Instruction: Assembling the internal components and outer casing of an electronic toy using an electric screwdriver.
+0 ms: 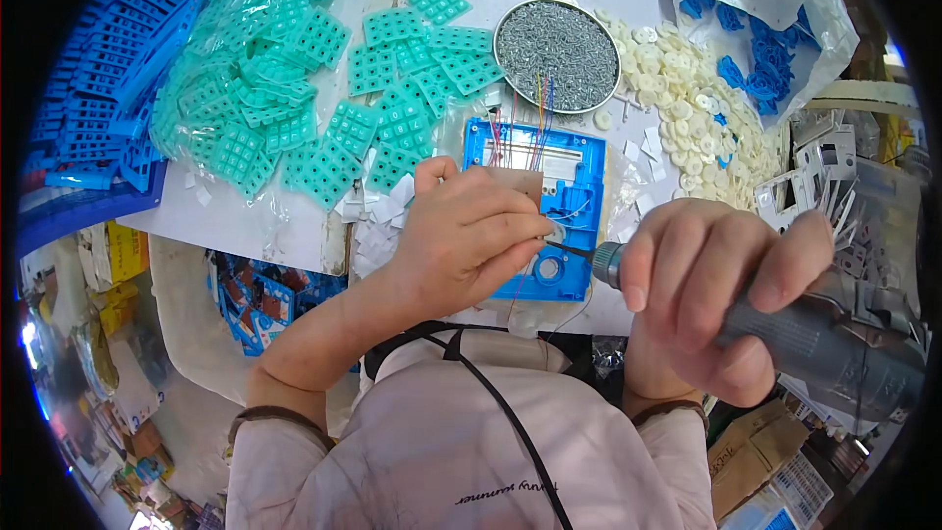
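A blue plastic housing (586,172) lies with its inside up on the table in front of me. My left hand (466,236) rests over its left side, fingertips closed at a small whitish round piece (557,233) that they partly hide. Above those fingers shows a brown circuit board (520,180), with thin coloured wires (542,123) rising past it. My right hand (711,285) is wrapped around a dark grey electric screwdriver (824,348). Its thin bit (571,248) points left, with the tip at the whitish piece.
Behind the housing stands a round dish (497,27) full of small screws (559,54). Cream plastic discs (692,108) spread to its right, near a bag (814,39) of blue parts. Teal rubber keypads (265,88) and stacked blue housings (108,69) fill the left.
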### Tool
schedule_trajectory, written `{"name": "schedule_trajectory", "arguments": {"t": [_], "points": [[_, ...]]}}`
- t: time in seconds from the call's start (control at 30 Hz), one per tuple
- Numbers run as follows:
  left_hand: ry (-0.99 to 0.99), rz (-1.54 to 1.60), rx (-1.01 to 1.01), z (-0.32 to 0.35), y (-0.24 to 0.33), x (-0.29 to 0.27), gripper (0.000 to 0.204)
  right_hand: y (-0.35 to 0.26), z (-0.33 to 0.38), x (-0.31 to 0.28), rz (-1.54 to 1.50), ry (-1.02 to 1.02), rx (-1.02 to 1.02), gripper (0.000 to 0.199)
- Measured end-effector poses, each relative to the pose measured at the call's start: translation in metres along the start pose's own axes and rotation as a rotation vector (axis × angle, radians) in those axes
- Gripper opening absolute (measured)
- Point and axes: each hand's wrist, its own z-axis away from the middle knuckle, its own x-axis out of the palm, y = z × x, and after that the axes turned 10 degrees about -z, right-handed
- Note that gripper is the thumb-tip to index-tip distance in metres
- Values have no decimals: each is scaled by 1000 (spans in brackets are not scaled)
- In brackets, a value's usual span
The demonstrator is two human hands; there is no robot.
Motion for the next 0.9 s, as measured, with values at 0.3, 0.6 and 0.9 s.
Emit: {"name": "schedule_trajectory", "arguments": {"t": [0.3,0.6,0.9], "points": [[-37,-65,136,-11,1,1,21,7,7,-4,-15,19,4,36],[-229,-786,96,-143,-111,36,15,7,7,-16,99,129,-82,31],[-163,-627,82,-159,-124,52,30,19,13,-22,13,108,-12,35]]}}
